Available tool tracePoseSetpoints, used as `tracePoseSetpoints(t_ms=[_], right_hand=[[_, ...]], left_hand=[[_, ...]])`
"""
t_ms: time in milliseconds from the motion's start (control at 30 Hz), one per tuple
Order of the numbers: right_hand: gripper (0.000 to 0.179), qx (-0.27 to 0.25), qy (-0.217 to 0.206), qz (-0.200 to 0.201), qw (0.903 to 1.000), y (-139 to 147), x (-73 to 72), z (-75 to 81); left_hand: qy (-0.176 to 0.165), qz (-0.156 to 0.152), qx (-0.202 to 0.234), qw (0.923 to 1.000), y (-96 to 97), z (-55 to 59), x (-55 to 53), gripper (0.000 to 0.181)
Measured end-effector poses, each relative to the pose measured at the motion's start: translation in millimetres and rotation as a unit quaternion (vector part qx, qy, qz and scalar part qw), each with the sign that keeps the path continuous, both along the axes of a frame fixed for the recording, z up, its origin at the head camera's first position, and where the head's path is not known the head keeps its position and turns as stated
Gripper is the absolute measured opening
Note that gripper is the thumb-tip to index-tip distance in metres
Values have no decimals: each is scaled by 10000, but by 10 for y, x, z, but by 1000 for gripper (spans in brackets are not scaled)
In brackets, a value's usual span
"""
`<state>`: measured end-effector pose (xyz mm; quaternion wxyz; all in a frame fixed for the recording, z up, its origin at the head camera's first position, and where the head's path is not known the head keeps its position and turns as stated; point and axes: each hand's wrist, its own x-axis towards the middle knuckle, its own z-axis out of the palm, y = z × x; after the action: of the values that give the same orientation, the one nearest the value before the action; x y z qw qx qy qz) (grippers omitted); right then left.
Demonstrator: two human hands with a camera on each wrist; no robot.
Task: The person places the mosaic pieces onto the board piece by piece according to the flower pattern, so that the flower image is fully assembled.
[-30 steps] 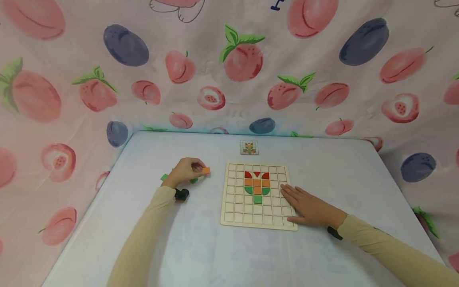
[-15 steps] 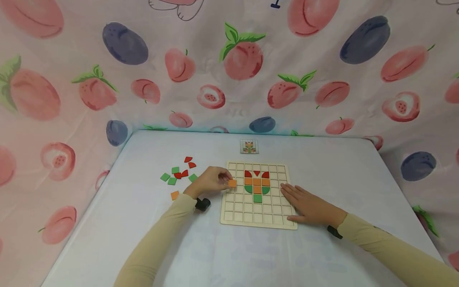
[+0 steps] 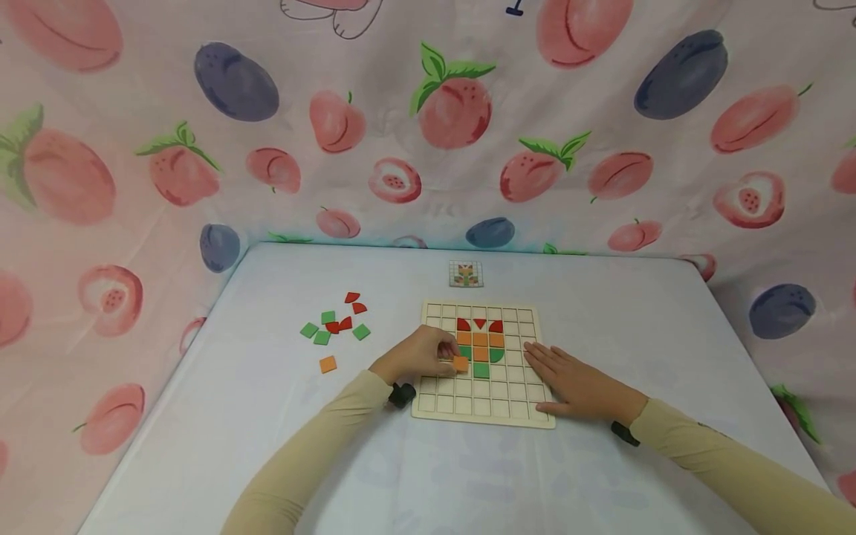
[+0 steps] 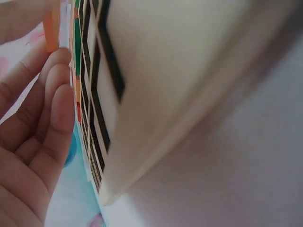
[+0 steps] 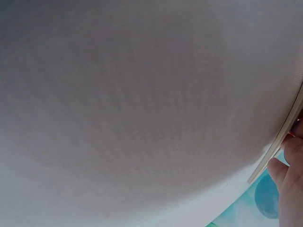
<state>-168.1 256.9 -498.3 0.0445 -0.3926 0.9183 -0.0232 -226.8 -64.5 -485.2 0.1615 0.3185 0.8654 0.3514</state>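
Note:
My left hand [image 3: 423, 352] pinches an orange square tile [image 3: 461, 364] between thumb and fingers, close over the grid board, just left of the green square [image 3: 481, 370]. In the left wrist view the orange tile [image 4: 51, 29] is tilted on edge between thumb and fingertip. The pale wooden grid board [image 3: 481, 409] bears red, orange and green tiles in a tulip-like figure; the left hand overlaps the left green rounded piece [image 3: 465, 353]. My right hand [image 3: 580, 386] lies with straight fingers on the board's right edge; the right wrist view shows fingers at the board's rim [image 5: 265, 163].
Left of the board lie loose green squares [image 3: 322, 338], several red quarter-round pieces [image 3: 345, 323] and an orange square [image 3: 328, 364]. A small pattern card [image 3: 465, 274] lies behind the board. A fruit-print cloth [image 3: 441, 200] hangs behind the white table [image 3: 602, 297].
My left hand has carried the orange tile rightward from beside the loose pieces to over the board, then lower toward the green square. The right hand has stayed in place.

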Motion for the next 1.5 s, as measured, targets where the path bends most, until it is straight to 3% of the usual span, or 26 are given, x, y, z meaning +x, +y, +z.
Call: tracePoseSetpoints(t_ms=[733,1033,1300,1500], right_hand=[[89,209,-382,-146,9989,-5,-5,49],[87,57,55,57,10000,14,-15,19],[88,260,-104,-9,9996,10,-22,14],[88,170,-70,-7,9998,11,-17,15]], left_hand=[[396,-307,-912,9946,149,9,-26,18],[382,-331,-895,9947,149,53,0,20],[-154,-248,-484,9984,-48,64,-80,23],[-330,-15,-224,9992,-389,210,-208,29]])
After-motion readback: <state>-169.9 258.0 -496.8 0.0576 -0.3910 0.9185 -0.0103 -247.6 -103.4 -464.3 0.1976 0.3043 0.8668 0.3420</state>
